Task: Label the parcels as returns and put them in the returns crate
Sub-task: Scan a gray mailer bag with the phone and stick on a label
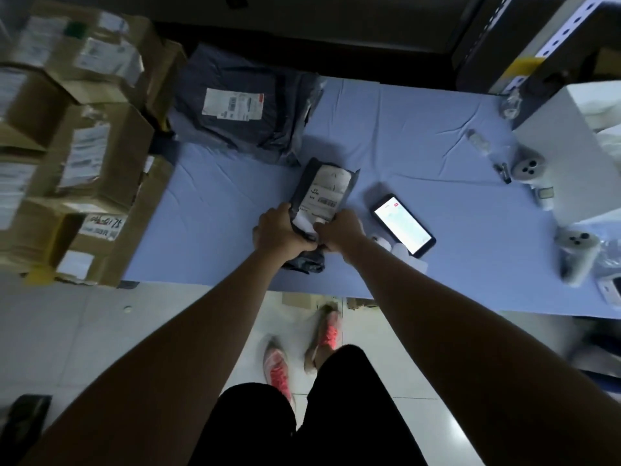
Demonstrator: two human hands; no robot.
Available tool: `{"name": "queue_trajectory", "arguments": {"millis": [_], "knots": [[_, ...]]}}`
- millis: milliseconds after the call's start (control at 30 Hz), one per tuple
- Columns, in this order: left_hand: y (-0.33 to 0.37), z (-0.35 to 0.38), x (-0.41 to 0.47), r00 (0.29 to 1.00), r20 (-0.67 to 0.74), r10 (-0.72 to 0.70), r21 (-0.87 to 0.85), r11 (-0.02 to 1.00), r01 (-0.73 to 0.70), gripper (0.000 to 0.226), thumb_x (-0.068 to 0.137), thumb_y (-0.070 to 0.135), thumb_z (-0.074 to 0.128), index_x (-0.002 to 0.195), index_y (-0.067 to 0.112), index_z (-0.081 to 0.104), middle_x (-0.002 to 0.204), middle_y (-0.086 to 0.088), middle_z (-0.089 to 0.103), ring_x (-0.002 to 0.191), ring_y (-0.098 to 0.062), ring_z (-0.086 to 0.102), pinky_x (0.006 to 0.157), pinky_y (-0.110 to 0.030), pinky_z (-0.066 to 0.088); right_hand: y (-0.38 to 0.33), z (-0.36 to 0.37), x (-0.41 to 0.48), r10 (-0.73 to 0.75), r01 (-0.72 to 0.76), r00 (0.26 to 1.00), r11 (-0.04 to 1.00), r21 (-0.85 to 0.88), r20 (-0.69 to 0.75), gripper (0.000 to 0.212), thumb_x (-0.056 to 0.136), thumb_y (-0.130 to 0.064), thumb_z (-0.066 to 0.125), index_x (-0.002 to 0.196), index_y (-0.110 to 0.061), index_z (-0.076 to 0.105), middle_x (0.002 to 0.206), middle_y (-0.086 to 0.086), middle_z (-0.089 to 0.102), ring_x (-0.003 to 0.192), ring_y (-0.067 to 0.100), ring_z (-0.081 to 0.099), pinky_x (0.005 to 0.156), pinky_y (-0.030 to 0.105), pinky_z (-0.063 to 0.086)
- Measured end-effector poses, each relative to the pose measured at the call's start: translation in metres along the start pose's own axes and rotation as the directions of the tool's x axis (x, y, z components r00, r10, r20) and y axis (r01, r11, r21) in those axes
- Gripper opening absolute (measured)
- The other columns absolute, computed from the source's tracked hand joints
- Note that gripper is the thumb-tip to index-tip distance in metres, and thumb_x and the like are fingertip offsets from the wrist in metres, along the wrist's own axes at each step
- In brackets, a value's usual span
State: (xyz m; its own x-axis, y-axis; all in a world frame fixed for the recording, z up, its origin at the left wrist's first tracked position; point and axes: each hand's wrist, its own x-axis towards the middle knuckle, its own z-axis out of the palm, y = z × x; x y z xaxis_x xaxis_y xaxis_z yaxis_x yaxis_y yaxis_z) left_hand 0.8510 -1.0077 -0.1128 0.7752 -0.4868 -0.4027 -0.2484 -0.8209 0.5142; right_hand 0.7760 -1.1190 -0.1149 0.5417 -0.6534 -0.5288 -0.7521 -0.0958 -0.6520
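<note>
My left hand (285, 230) grips the near end of the small grey parcel (322, 190), fingers curled round its left edge. My right hand (344, 230) is curled on the same end, fingertips at a white slip there. The parcel is label-up over the blue-covered table (218, 203), approx. mid-width, nr the front edge; can't tell if it lies flat. Lit phone (403, 225) is just to its right, big dark parcel (242, 105) behind it, cardboard boxes (84, 146) stacked at left.

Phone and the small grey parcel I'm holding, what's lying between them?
Nothing: in the head view only bare blue table cloth separates the small grey parcel from the phone.
</note>
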Motion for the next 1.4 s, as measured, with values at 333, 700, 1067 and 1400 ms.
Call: {"name": "queue_trajectory", "arguments": {"millis": [333,700,1067,1400], "knots": [[0.015,-0.005,-0.030,0.995,-0.054,0.089,0.207,0.975,-0.076,0.075,0.075,0.046,0.076,0.136,0.014,0.046,0.126,-0.016,0.049,0.120,-0.035,0.046,0.092,-0.041,0.043,0.008,-0.070,-0.019,-0.216,0.179,0.975,0.894,-0.411,-0.045,0.044,0.089,-0.022,0.065,0.132,-0.014,0.058,0.127,0.008,0.064,0.118,0.026,0.060,0.090,0.029,0.047],[0.043,0.028,-0.008,0.987,-0.160,0.032,0.373,0.927,0.031,0.081,0.082,0.072,0.054,0.135,0.011,0.044,0.128,-0.018,0.051,0.119,-0.036,0.048,0.095,-0.047,0.041,0.062,-0.130,0.038,-0.146,0.132,0.989,0.716,-0.685,0.039,0.075,0.084,-0.052,0.069,0.142,-0.015,0.039,0.140,0.013,0.038,0.133,0.033,0.036,0.103,0.048,0.039],[0.050,0.036,0.008,0.962,-0.177,-0.207,0.239,0.939,0.246,0.094,0.073,0.078,0.062,0.139,0.014,0.042,0.132,-0.014,0.056,0.124,-0.034,0.051,0.101,-0.047,0.037,0.079,-0.137,0.065,-0.218,0.232,0.970,0.696,-0.679,0.109,0.083,0.076,-0.054,0.076,0.136,-0.008,0.041,0.127,0.013,0.050,0.119,0.030,0.051,0.093,0.040,0.049],[0.046,0.044,0.014,0.941,-0.325,-0.100,0.210,0.962,0.175,0.091,0.065,0.066,0.075,0.133,0.012,0.046,0.124,-0.015,0.056,0.115,-0.035,0.053,0.096,-0.046,0.040,0.057,-0.135,0.058,-0.277,0.263,0.959,0.810,-0.523,0.053,0.086,0.059,-0.064,0.074,0.128,-0.018,0.051,0.112,0.011,0.059,0.109,0.031,0.056,0.084,0.040,0.054]]}}
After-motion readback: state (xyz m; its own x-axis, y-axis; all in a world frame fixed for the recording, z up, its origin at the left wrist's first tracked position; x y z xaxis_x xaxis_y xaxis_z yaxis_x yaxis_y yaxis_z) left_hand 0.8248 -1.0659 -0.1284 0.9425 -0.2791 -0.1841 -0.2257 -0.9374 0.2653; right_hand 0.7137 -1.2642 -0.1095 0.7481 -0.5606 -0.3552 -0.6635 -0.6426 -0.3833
